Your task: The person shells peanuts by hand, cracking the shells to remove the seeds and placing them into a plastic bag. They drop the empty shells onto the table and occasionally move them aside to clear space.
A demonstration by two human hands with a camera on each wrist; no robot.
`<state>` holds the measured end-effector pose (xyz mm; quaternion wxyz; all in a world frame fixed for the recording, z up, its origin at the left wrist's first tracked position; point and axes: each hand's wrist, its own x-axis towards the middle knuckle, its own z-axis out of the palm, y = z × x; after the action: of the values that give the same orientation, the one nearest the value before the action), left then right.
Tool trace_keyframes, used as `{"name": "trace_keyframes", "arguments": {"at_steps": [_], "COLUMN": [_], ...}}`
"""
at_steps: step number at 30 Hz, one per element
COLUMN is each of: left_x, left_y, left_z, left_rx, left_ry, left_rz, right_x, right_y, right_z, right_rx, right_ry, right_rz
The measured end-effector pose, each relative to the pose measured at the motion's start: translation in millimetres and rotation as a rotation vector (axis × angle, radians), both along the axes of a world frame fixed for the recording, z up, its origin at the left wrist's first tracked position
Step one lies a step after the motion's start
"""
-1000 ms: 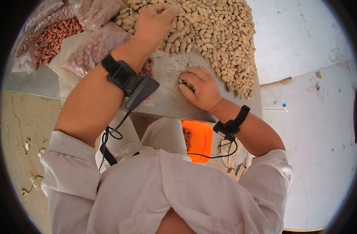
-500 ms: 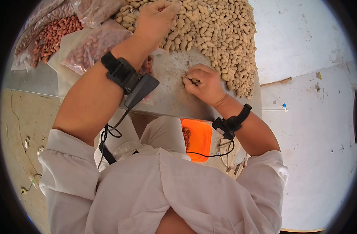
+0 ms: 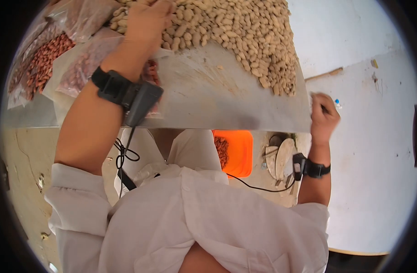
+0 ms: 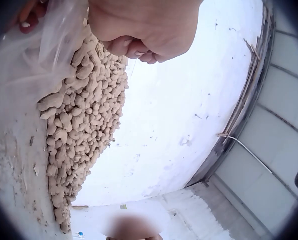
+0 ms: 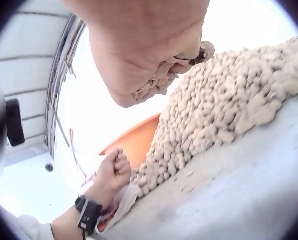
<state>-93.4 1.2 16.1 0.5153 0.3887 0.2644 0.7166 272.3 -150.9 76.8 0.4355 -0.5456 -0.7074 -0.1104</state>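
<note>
Beside the heap of unshelled peanuts, the left hand is held with curled fingers over the heap's left part. In the left wrist view that hand shows its fingertips folded in; nothing is visible in them. Past the table's right edge is the right hand, slightly blurred. The right wrist view shows this hand gripping crushed peanut shells, with a dark bit near the fingertips.
Red kernels and plastic bags of kernels lie at the table's left. An orange container with red kernels stands below the table's front edge. Another orange container shows behind the heap.
The right hand has swung right from the middle of the table to beyond its edge, still gripping shells. In the head view, the left hand appears further left.
</note>
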Motion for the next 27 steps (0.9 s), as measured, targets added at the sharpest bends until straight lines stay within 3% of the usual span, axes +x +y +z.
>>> {"name": "trace_keyframes", "arguments": {"at_steps": [2, 5, 8, 12, 14, 17, 18, 21, 24, 27], "left_x": [-3, -2, -8, -17, -21, -25, -26, -28, -23, -25], "left_y": [2, -1, 13, 29, 30, 35, 36, 36, 34, 37], "left_z": [-6, -4, -15, -24, -24, -26, -26, -30, -26, -27], "left_rx": [0.028, 0.028, 0.041, 0.065, 0.059, 0.055, 0.071, 0.089, 0.079, 0.06], "left_ry": [-0.002, 0.073, 0.038, -0.009, -0.02, 0.016, 0.014, 0.024, 0.058, 0.053], "left_rz": [-0.051, 0.025, -0.045, -0.079, -0.088, -0.063, -0.073, -0.072, -0.023, -0.011], "right_x": [51, 106, 123, 172, 164, 172, 176, 177, 195, 165], "right_y": [-44, -106, -144, -155, -141, -122, -116, -107, -101, -95], "right_z": [-12, -52, -105, -223, -255, -305, -320, -337, -370, -336], "right_rx": [-0.093, -0.167, -0.265, -0.377, -0.423, -0.531, -0.613, -0.924, -0.892, -0.988], "right_ry": [0.343, 0.648, 0.719, 0.755, 0.426, 0.382, 0.488, 0.793, 0.565, 0.879], "right_rz": [-0.312, -0.527, -0.761, -0.754, -0.825, -0.854, -0.8, -0.64, -0.596, -0.644]}}
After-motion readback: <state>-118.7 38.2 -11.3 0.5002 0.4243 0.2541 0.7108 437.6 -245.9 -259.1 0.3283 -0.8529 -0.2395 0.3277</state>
